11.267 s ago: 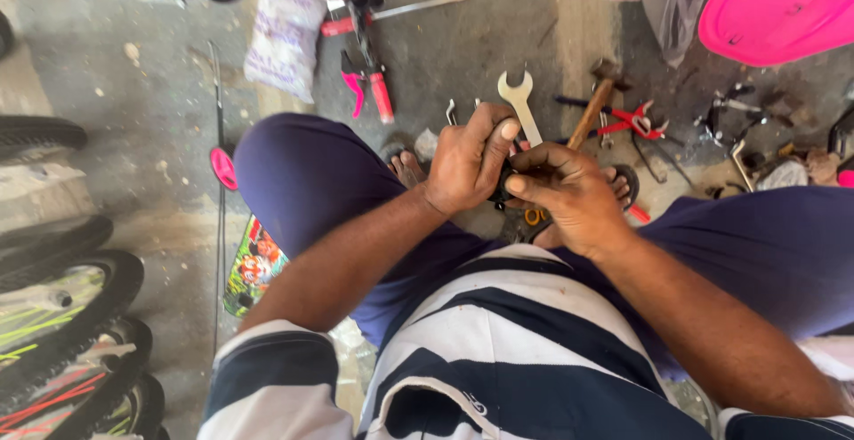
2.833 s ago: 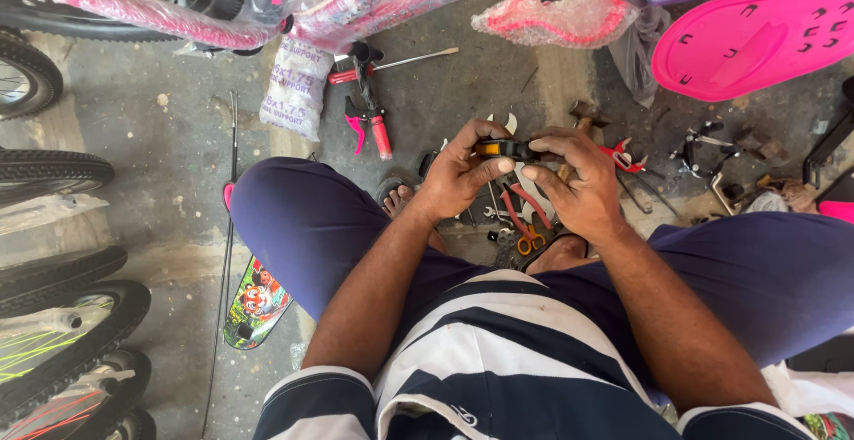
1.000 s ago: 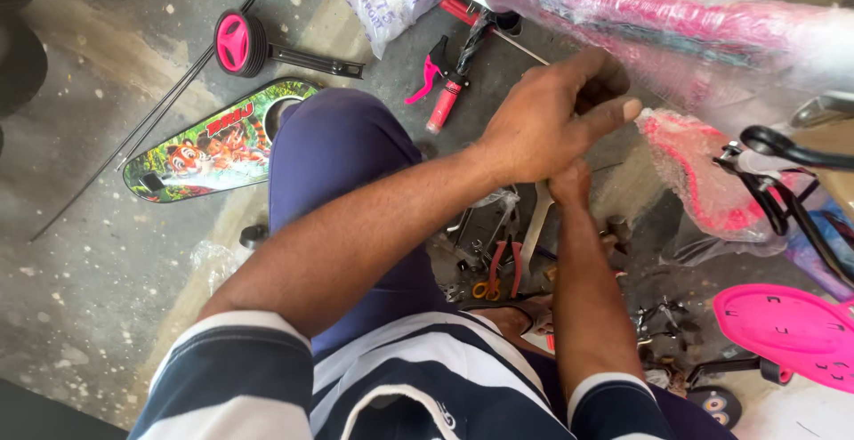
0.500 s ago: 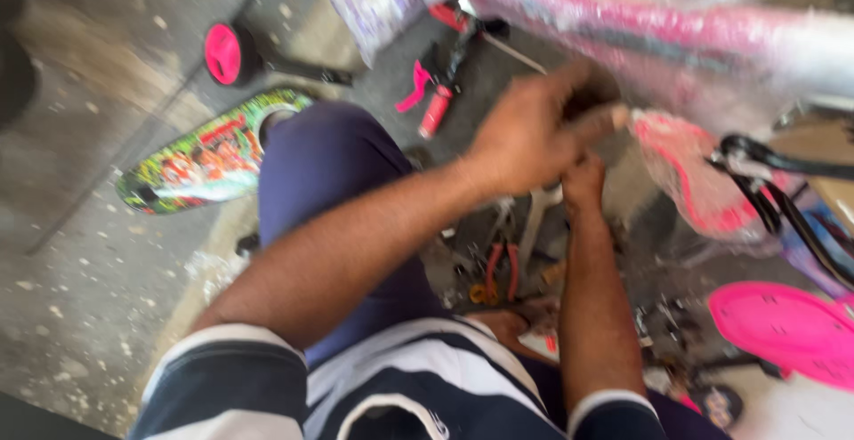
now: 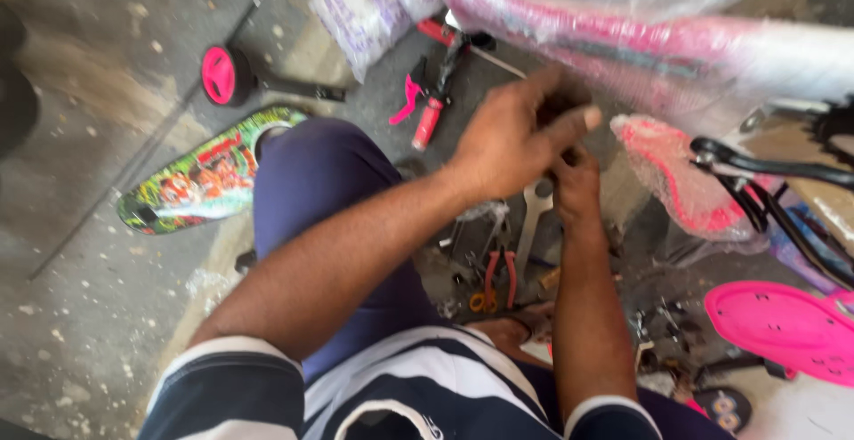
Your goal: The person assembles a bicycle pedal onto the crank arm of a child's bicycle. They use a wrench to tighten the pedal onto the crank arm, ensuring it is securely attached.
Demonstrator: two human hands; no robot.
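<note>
Left hand (image 5: 516, 142): raised, fingers loosely curled, its grip partly hiding a small dark part; hold cannot be told. Right hand (image 5: 576, 182): just beneath, touching the left, grip hidden. Both beside the plastic-wrapped pink bicycle frame (image 5: 640, 35). Floor below: wrench (image 5: 532, 217), red-handled pliers (image 5: 500, 271).

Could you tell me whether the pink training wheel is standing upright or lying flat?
Lying flat: the training wheel shows its round face on the concrete floor.

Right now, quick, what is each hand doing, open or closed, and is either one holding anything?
Left hand: fingers curled around something dark; what it is cannot be told.
Right hand: mostly hidden behind the left; cannot tell.
</note>
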